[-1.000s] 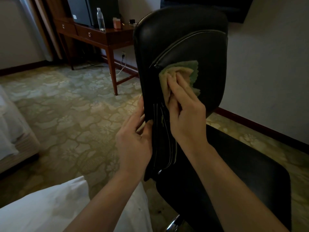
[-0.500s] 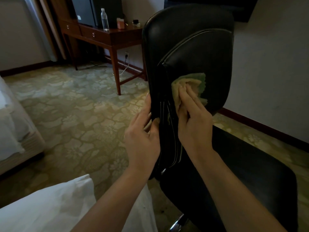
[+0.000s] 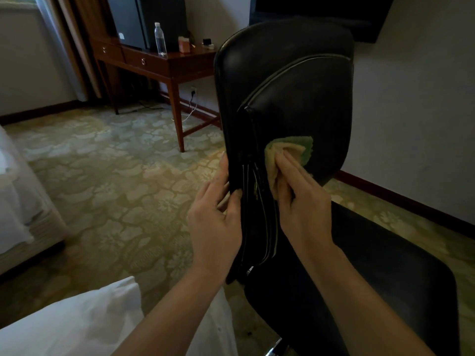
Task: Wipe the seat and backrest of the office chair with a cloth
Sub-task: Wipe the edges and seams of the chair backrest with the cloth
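The black leather office chair's backrest [image 3: 295, 80] stands upright at the centre, and its seat [image 3: 385, 273] spreads out to the lower right. My right hand [image 3: 300, 199] presses a folded yellow and green cloth [image 3: 285, 152] flat against the lower front of the backrest. My left hand [image 3: 216, 217] grips the backrest's left edge, thumb on the front and fingers behind it.
A wooden desk [image 3: 164, 62] stands behind the chair at the back left, with a water bottle [image 3: 160, 39] and small items on it. Patterned carpet [image 3: 115, 176] covers the floor. A bed edge [image 3: 23, 201] lies at the left, white fabric [image 3: 77, 322] at the bottom, a wall [image 3: 411, 111] on the right.
My right hand has slid the cloth down the backrest, from its middle to its lower part. My left hand has kept its hold on the left edge.
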Tool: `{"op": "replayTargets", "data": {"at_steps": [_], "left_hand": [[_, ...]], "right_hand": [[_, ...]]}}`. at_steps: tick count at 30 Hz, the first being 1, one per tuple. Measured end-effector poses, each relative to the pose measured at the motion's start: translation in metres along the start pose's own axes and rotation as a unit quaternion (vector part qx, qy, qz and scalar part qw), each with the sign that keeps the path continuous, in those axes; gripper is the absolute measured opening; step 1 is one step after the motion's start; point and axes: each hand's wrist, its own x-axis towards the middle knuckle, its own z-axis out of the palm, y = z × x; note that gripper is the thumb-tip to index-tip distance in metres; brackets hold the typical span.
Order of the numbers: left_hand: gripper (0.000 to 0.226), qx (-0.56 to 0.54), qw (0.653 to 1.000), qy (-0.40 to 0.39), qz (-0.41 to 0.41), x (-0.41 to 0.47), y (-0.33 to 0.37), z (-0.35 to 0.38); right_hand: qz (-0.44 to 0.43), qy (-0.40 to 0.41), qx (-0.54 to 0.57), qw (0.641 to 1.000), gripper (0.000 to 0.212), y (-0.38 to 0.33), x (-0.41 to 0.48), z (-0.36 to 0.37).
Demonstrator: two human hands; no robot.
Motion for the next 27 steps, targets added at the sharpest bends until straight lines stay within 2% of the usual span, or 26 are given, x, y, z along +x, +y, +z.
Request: {"op": "replayTargets", "data": {"at_steps": [5, 14, 22, 27], "left_hand": [[0.07, 0.01, 1.0, -0.012, 0.01, 0.0, 0.0, -0.002], [0.072, 0.035, 0.999, -0.004, 0.008, 0.001, -0.004, -0.005], [0.079, 0.002, 0.999, -0.014, 0.029, 0.0, -0.001, -0.003], [0.078, -0.004, 1.0, -0.004, 0.016, 0.002, -0.002, -0.003]], "right_hand": [[-0.03, 0.013, -0.016, 0.999, 0.036, -0.011, 0.023, 0.002], [-0.049, -0.002, -0.019, 0.999, 0.038, 0.015, -0.016, 0.001], [-0.053, 0.009, -0.017, 0.998, 0.037, -0.008, 0.015, -0.004], [-0.024, 0.014, -0.008, 1.0, 0.036, -0.002, -0.003, 0.007]]}}
